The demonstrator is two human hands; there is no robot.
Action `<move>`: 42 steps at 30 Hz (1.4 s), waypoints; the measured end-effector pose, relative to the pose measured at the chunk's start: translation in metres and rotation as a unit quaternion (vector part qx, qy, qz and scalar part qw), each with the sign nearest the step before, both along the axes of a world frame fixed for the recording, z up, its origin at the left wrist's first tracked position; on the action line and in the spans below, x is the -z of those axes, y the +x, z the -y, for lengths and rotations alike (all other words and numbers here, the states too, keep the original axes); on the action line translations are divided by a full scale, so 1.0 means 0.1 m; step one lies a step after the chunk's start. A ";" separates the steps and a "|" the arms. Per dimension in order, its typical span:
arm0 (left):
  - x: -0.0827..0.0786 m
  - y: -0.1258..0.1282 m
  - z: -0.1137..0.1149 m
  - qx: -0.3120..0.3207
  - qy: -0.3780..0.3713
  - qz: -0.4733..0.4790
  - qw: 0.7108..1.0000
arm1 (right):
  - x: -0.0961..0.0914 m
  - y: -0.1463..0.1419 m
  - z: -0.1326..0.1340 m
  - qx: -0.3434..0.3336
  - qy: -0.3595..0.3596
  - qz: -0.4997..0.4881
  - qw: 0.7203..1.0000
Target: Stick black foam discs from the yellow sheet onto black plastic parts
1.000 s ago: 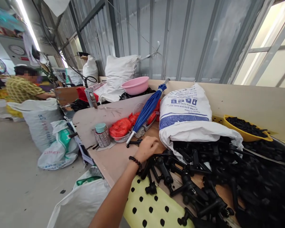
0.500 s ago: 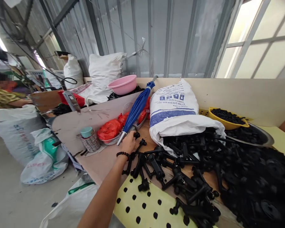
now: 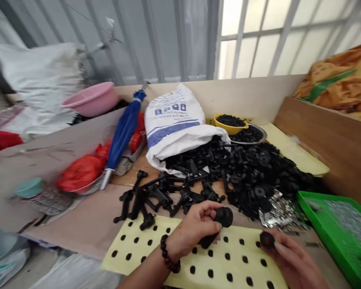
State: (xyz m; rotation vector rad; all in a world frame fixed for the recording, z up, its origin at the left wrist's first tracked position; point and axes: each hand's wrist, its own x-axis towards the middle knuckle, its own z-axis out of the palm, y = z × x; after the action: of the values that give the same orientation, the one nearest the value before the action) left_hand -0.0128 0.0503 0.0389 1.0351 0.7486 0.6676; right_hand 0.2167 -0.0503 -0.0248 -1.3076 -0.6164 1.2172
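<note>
My left hand (image 3: pixel 195 226), with a beaded bracelet at the wrist, is closed around a black plastic part (image 3: pixel 224 216) that has a round head and a stem pointing down. To its right, my right hand (image 3: pixel 297 257) pinches a small round black piece (image 3: pixel 267 239) between thumb and fingers. The two held pieces are apart. Below both hands lies a pale yellow sheet (image 3: pixel 168 273) with rows of black dots. Black jointed arms (image 3: pixel 159 194) lie beyond the left hand, some overlapping the sheet's edge.
A white sack (image 3: pixel 176 116) spills into a pile of black parts (image 3: pixel 255 168). Shiny metal pieces (image 3: pixel 279 212) sit by a green tray (image 3: pixel 357 224) of small parts. A yellow bowl (image 3: pixel 231 127), blue umbrella (image 3: pixel 124 128), red bag (image 3: pixel 81 172) and wooden side board (image 3: pixel 327 136) surround the work area.
My view has swung right. The left hand has come back from beside the umbrella to above the yellow sheet, holding a black part. My right hand has entered view with a round piece.
</note>
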 end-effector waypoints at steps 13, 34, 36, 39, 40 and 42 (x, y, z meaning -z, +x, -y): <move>0.41 0.50 0.42 0.110 0.594 -0.338 0.722 | -0.18 0.11 0.20 0.006 0.092 -0.122 0.988; 0.25 0.57 0.41 0.135 0.415 -0.264 0.860 | -0.22 0.03 0.18 -0.054 0.085 -0.170 0.980; 0.24 0.57 0.41 0.125 0.361 -0.266 0.885 | -0.23 0.01 0.18 -0.055 0.080 -0.176 0.980; 0.26 0.56 0.39 0.111 0.288 -0.286 0.907 | -0.21 0.03 0.18 -0.047 0.064 -0.163 0.983; 0.27 0.57 0.38 0.112 0.268 -0.290 0.912 | -0.21 0.04 0.19 -0.041 0.060 -0.152 0.986; 0.28 0.58 0.35 0.129 0.238 -0.291 0.918 | -0.19 0.07 0.20 -0.040 0.052 -0.125 0.990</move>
State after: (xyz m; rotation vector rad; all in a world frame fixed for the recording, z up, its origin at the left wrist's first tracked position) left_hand 0.0452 0.0150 0.0110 1.7941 0.9580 0.3062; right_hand 0.2239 -0.0703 -0.0060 -1.0316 -0.5479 1.3710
